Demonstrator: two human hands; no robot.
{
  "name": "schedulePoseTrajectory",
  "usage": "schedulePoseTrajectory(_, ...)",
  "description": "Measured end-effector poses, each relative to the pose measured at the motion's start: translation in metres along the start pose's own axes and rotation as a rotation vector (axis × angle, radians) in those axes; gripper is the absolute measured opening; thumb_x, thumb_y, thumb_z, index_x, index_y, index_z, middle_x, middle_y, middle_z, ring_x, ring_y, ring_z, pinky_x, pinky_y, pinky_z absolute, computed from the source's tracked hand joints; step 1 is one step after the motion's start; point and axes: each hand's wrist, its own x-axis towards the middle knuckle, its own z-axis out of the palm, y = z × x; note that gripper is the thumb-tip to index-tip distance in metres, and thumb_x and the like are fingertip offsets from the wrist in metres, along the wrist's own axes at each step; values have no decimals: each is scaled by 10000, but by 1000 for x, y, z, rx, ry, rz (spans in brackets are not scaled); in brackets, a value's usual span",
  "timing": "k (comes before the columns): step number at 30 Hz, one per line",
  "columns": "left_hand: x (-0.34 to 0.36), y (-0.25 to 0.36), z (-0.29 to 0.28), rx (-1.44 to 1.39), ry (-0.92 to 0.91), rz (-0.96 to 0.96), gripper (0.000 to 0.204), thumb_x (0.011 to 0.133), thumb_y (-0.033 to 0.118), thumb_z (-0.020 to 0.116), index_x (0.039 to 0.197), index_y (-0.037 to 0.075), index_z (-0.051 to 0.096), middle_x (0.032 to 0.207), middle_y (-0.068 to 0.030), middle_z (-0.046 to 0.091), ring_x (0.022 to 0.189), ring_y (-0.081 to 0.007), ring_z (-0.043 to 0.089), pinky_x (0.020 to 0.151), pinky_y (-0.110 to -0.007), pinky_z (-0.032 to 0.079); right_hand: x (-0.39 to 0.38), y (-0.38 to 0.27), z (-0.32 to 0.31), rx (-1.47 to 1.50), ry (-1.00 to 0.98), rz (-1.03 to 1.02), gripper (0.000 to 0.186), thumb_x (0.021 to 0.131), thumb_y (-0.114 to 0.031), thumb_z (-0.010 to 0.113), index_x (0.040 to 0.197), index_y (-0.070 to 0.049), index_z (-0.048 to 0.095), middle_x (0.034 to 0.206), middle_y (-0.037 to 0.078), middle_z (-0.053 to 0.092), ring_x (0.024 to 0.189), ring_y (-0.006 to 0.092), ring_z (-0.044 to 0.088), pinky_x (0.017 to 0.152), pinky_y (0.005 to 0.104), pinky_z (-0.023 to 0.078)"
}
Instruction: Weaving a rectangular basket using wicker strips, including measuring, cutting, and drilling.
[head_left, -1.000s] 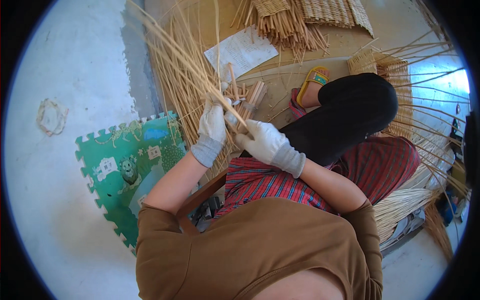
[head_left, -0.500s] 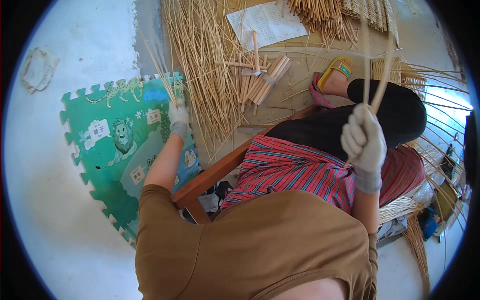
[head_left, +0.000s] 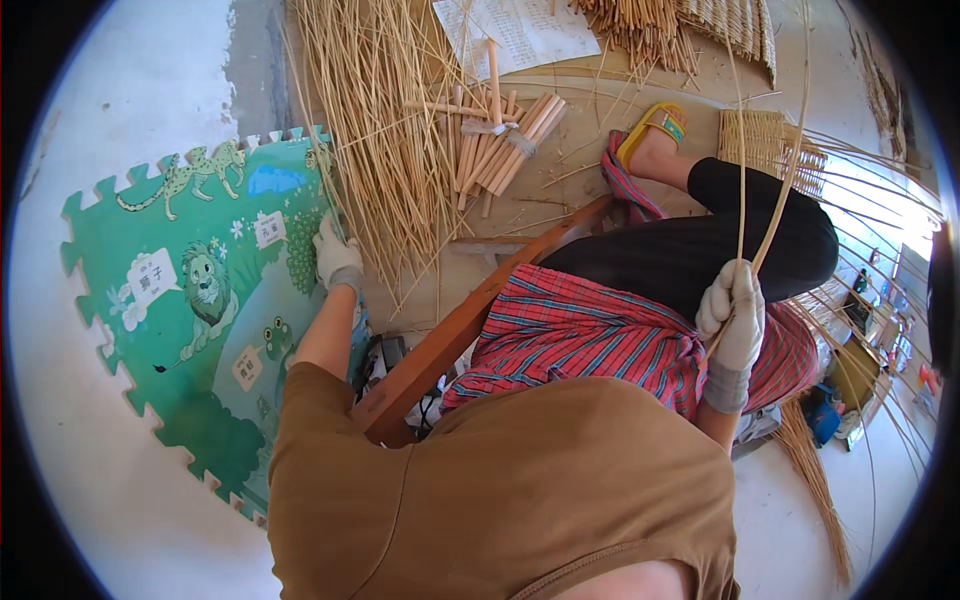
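My right hand, in a pale glove, is closed on a couple of long wicker rods. They rise from the fist and spread apart toward the top, with thin ends poking out below it. Over at the left, my gloved left hand is closed around thin wicker rods that point away from me. That hand is over the edge of a green foam mat with animal pictures. Just right of it lies a big loose heap of wicker rods on the floor.
A tied bundle of short wooden sticks lies beyond the wooden bar near my legs. A printed sheet is at the back, beside more bundled rods. On the right, a partly woven basket has long rods sticking out.
My right hand has come lower and nearer to me, still gripping its rods, which were blurred before. The left hand has shifted slightly left and nearer with its rods. The whole view has shifted somewhat.
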Motion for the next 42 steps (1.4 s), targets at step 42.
schedulePoseTrajectory(42,50,138,-149,-1473,-1074,356,74,979,124,585,1048,139,563,889,-22,609,764,-117,619,681,-306,570,-11,-4,-11,-90,-194,-115,288,1058,-243,382,973,-6,523,559,25,480,417,99,443,394,237,350)
